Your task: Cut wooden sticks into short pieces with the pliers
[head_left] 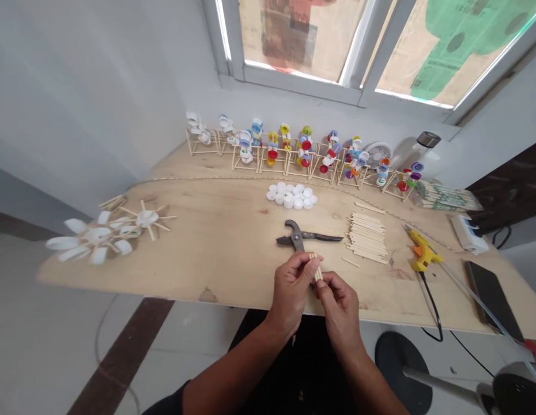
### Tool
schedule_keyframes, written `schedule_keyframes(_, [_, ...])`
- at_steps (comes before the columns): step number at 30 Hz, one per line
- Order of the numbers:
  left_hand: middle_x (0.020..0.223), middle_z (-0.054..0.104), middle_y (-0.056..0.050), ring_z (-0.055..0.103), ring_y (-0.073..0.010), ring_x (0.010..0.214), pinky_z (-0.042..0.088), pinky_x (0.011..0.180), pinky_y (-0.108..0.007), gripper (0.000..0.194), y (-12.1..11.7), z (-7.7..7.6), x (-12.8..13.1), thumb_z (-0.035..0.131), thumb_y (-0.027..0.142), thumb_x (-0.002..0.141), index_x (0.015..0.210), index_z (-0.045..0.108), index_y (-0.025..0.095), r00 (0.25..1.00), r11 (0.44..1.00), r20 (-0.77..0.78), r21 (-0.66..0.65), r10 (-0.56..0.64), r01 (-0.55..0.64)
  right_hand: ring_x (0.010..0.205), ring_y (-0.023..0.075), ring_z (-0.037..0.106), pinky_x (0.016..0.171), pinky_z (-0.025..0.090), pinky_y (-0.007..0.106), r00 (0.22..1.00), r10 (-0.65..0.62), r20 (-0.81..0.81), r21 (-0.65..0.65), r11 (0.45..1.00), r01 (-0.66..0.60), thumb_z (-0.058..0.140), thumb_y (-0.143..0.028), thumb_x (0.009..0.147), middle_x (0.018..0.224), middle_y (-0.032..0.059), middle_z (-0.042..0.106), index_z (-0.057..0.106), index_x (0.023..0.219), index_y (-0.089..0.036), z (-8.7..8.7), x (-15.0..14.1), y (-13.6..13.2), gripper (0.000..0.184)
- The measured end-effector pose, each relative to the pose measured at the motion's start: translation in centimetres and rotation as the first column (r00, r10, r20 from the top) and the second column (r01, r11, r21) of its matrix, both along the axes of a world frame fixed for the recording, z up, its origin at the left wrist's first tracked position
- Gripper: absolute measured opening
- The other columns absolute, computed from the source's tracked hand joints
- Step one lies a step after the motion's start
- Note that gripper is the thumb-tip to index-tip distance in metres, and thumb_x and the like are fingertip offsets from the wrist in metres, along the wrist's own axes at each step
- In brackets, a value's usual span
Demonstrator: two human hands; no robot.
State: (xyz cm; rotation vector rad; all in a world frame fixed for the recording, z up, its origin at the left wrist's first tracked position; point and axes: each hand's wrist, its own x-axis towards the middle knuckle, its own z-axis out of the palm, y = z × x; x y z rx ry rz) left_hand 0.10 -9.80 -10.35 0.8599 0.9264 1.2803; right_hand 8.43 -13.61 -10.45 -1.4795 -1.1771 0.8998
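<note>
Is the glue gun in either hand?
No, the yellow hot glue gun lies on the plywood table, while the left hand and right hand pinch a small bundle of wooden sticks.

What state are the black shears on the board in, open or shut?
Open: the black shears lie flat on the plywood board, their arms crossing at the pivot and spread apart in an X.

Pale wood sticks (pixel 366 235) and a bright yellow glue gun (pixel 423 252) at three o'clock. Little white bottle caps (pixel 291 196) at twelve, with red, blue and yellow caps (pixel 306 145) higher up. Green blobs (pixel 449 40) on tan paper (pixel 406 75) at one o'clock.
</note>
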Motion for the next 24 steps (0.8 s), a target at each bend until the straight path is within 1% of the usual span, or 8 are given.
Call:
schedule_keyframes(5, [0.076, 0.058, 0.0, 0.048, -0.0072, 0.061, 0.039, 0.055, -0.018, 0.017, -0.01, -0.09, -0.05, 0.062, 0.029, 0.072, 0.08, 0.067, 0.015, 1.0, 1.0, -0.008, 0.004, 0.007, -0.007, 0.057, 0.0125, 0.046, 0.054, 0.036, 0.022, 1.0, -0.003, -0.009, -0.006, 1.0, 0.003, 0.049, -0.03, 0.08, 0.058, -0.0018, 0.051, 0.058, 0.07, -0.016, -0.06, -0.08, -0.12, 0.02])
schedule_keyframes(10, [0.075, 0.06, -0.001, 0.051, -0.0093, 0.064, 0.04, 0.057, -0.018, 0.016, 0.1, -0.25, -0.13, 0.062, 0.029, 0.072, 0.078, 0.067, 0.015, 0.999, 1.0, -0.038, 0.021, 0.016, -0.015, 0.059, 0.013, 0.047, 0.057, 0.037, 0.023, 1.0, 0.011, -0.019, 0.009, 1.0, -0.011, 0.048, -0.03, 0.081, 0.061, -0.0007, 0.054, 0.062, 0.075, -0.015, 0.1, -0.1, -0.19, 0.021])
schedule_keyframes(15, [0.076, 0.061, -0.001, 0.052, -0.0103, 0.068, 0.041, 0.061, -0.019, 0.016, 0.06, -0.45, -0.18, 0.062, 0.029, 0.072, 0.08, 0.068, 0.016, 0.998, 0.999, -0.06, 0.035, 0.031, -0.029, 0.058, 0.0123, 0.045, 0.056, 0.036, 0.023, 1.0, 0.02, -0.013, 0.008, 1.0, -0.02, 0.048, -0.029, 0.081, 0.061, -0.0011, 0.054, 0.063, 0.076, -0.015, 0.3, -0.14, -0.25, 0.021])
schedule_keyframes(19, [0.075, 0.061, -0.001, 0.052, -0.0111, 0.067, 0.041, 0.06, -0.02, 0.018, -0.03, -0.47, -0.08, 0.063, 0.031, 0.071, 0.08, 0.068, 0.016, 0.996, 0.998, -0.07, 0.036, 0.048, -0.045, 0.057, 0.0121, 0.045, 0.055, 0.036, 0.023, 1.0, 0.017, -0.002, 0.011, 1.0, -0.017, 0.048, -0.029, 0.08, 0.059, -0.0011, 0.053, 0.064, 0.075, -0.015, 0.3, -0.17, -0.24, 0.022])
schedule_keyframes(24, [0.071, 0.059, -0.001, 0.051, -0.0104, 0.065, 0.04, 0.059, -0.02, 0.018, -0.08, -0.39, 0.07, 0.064, 0.032, 0.069, 0.077, 0.068, 0.015, 0.996, 0.998, -0.059, 0.022, 0.061, -0.06, 0.057, 0.0126, 0.047, 0.056, 0.038, 0.023, 1.0, 0.002, 0.017, 0.014, 1.0, -0.002, 0.047, -0.03, 0.081, 0.062, 0.0003, 0.057, 0.064, 0.077, -0.014, 0.15, -0.14, -0.27, 0.023])
